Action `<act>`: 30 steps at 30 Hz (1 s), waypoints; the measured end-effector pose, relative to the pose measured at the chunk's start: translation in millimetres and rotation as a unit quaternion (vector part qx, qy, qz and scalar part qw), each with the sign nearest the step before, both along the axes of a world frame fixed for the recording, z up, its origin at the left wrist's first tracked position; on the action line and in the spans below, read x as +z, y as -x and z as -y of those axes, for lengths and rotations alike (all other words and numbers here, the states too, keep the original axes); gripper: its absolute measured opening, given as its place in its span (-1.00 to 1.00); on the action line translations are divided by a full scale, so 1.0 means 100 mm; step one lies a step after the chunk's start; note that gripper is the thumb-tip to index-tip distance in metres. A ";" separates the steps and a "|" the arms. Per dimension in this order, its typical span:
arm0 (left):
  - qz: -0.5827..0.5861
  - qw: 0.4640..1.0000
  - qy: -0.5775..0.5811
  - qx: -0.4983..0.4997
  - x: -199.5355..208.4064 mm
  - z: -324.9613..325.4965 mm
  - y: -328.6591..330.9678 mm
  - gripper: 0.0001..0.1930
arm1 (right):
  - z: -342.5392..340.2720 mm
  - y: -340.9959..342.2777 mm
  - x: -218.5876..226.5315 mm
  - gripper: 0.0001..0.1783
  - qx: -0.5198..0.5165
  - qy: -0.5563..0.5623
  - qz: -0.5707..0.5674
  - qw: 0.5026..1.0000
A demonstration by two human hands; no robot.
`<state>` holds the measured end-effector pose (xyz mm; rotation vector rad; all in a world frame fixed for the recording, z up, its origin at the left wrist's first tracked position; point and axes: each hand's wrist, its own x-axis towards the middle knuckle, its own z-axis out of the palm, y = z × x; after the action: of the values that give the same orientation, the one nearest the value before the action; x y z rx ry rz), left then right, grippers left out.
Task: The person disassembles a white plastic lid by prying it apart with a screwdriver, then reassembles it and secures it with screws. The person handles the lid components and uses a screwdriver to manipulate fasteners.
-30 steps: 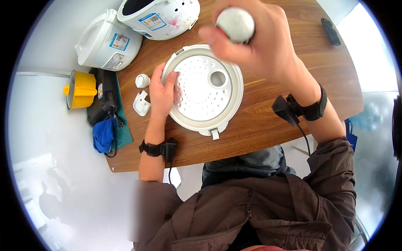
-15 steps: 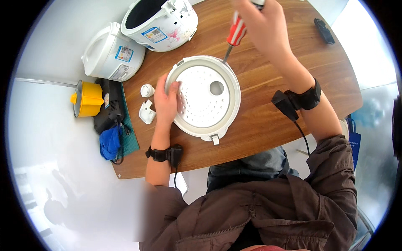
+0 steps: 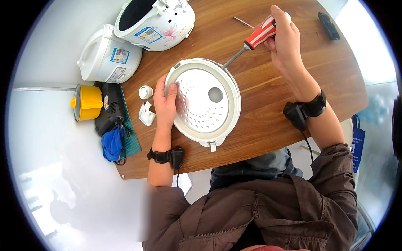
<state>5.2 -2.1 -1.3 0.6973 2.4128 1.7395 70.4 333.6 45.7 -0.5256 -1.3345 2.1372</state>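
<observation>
A round white rice cooker lid [image 3: 203, 121] lies on the wooden table with its dimpled inner plate facing up, a round hole in that plate. My left hand [image 3: 165, 102] grips the lid's left edge, thumb over the rim. In my right hand [image 3: 286, 39] is a red and white screwdriver [image 3: 260, 35], its shaft slanting down to the lid's upper right rim. The tip meets the seam at the rim; how deep it sits is hidden. Left of my left hand are a small round white cap [image 3: 145, 92] and a white plastic piece [image 3: 146, 113].
At the back left stand an open flowered rice cooker body [image 3: 167, 31] and a closed white rice cooker [image 3: 111, 56]. A yellow pot [image 3: 90, 100], a black device [image 3: 109, 111] and a blue cloth [image 3: 112, 144] sit at the left edge. A thin metal rod [image 3: 243, 22] and black object [image 3: 328, 26] lie farther back.
My right hand has swung right and down, so the screwdriver now leans much lower, its tip still at the rim. The lid looks slightly tilted; my left hand stays on it.
</observation>
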 end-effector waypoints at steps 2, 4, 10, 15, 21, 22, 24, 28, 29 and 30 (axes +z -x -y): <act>0.006 1.000 -0.011 -0.008 -0.03 0.04 0.02 -0.59 | 0.00 -0.01 -0.02 -0.60 0.019 0.006 -0.013 1.000; 0.000 1.000 -0.010 -0.008 -0.03 0.06 0.05 -0.58 | 0.03 0.01 -0.03 -0.60 0.001 0.030 0.019 0.999; -0.006 1.000 -0.007 -0.009 -0.03 0.03 0.05 -0.55 | 0.02 0.03 -0.16 -0.65 -0.004 0.083 0.037 0.996; -0.024 0.999 0.020 -0.004 -0.03 0.03 0.03 -0.55 | 0.07 0.02 -0.19 -0.68 -0.012 0.101 0.059 0.993; -0.048 0.998 0.034 0.002 -0.04 0.04 0.05 -0.55 | 0.06 0.02 -0.28 -0.62 0.013 0.130 0.057 0.990; -0.053 0.998 0.038 0.004 -0.04 0.03 0.05 -0.55 | 0.07 0.02 -0.29 -0.61 0.015 0.140 0.057 0.988; -0.059 0.997 0.040 0.005 -0.03 0.02 0.04 -0.56 | 0.08 0.03 -0.30 -0.61 0.014 0.149 0.061 0.987; -0.062 0.997 0.035 0.006 -0.02 0.03 0.04 -0.58 | 0.14 0.03 -0.28 -0.61 0.008 0.156 0.063 0.986; -0.064 0.997 0.035 0.007 -0.02 0.03 0.04 -0.58 | 0.14 0.03 -0.28 -0.61 0.009 0.160 0.060 0.985; -0.062 0.997 0.038 0.009 -0.03 0.03 0.04 -0.59 | 0.17 0.02 -0.30 -0.63 0.017 0.175 0.073 0.982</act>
<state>0.8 -4.9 -4.1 0.7976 2.5592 1.6475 68.6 317.0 16.0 -0.8192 -1.0483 2.4151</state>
